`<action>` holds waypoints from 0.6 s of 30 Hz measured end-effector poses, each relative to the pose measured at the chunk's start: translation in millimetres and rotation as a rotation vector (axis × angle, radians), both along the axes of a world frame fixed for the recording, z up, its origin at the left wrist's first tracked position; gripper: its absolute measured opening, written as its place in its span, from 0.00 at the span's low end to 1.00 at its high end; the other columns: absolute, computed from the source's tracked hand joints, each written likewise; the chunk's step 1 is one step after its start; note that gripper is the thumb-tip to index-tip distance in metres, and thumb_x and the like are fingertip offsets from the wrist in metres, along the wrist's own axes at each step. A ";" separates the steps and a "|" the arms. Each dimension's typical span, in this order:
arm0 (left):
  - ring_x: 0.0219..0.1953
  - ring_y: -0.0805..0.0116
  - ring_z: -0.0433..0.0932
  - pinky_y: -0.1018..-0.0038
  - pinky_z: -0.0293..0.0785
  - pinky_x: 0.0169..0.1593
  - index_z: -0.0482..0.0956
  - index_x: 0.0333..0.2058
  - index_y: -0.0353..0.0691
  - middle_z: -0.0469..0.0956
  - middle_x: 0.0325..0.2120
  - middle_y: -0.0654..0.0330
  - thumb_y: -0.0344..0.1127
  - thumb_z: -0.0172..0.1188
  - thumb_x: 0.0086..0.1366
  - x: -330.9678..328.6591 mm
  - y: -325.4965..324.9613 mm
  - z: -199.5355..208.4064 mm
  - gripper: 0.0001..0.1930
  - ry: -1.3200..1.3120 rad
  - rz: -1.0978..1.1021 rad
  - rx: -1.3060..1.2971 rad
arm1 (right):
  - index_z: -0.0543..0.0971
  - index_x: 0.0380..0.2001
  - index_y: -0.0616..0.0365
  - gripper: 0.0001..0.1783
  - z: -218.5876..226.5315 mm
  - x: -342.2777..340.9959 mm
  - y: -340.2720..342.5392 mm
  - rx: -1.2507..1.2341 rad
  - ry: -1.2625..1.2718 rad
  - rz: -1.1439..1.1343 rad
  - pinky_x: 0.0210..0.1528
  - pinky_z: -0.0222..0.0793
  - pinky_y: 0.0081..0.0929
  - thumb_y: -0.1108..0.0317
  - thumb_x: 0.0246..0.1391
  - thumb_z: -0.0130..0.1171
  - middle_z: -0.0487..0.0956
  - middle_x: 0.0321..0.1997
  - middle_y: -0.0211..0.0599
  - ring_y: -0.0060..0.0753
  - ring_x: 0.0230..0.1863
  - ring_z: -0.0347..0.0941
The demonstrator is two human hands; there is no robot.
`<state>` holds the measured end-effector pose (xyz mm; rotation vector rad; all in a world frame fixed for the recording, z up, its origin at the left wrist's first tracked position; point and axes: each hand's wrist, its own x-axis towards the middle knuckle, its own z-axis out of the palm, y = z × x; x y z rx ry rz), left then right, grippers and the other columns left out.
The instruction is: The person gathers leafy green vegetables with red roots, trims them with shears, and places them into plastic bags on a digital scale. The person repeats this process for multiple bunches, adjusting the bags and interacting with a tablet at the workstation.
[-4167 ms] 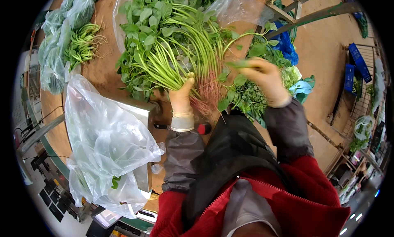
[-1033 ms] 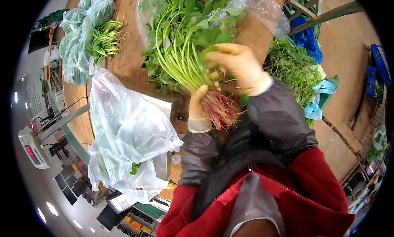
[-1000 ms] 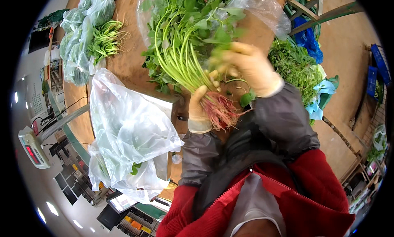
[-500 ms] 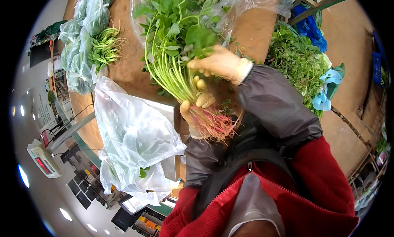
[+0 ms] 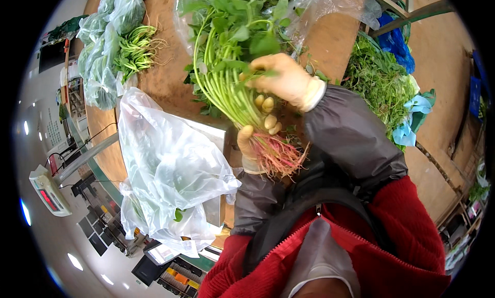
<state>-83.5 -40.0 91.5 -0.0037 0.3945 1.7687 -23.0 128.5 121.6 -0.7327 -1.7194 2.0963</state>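
Note:
A bunch of leafy greens (image 5: 219,94) with long pale stems and pinkish-red roots (image 5: 280,153) slants across the middle of the view. My left hand (image 5: 248,143), in a cream glove, is wrapped round the stems just above the roots. Its thumb lies on the near side and its fingertips show on the far side. My right hand (image 5: 286,80), gloved alike, is at the upper stems below the leaves, its fingers curled in a pinch. A blurred bit of leaf shows at those fingertips, partly hidden.
Filled clear plastic bags (image 5: 175,158) lie left of my left hand, by a pale flat-topped box (image 5: 209,135). More bagged greens (image 5: 100,66) and a loose bunch (image 5: 135,50) are at the far left of the brown table (image 5: 172,73). Herbs (image 5: 379,86) are heaped at right; a scale display (image 5: 50,192) stands left.
The view has shifted slightly, so the scene sits a little differently. My right hand's curled fingers have moved a little at the leaves; my left hand keeps its hold on the bunch.

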 end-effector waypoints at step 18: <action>0.51 0.54 0.73 0.62 0.74 0.52 0.56 0.58 0.31 0.69 0.51 0.42 0.27 0.55 0.56 4.6 0.0 2.0 0.31 0.036 -0.106 -0.202 | 0.70 0.53 0.59 0.27 -6.6 13.7 -1.7 0.304 -0.016 -0.021 0.39 0.69 0.20 0.76 0.46 0.55 0.75 0.43 0.37 0.26 0.37 0.73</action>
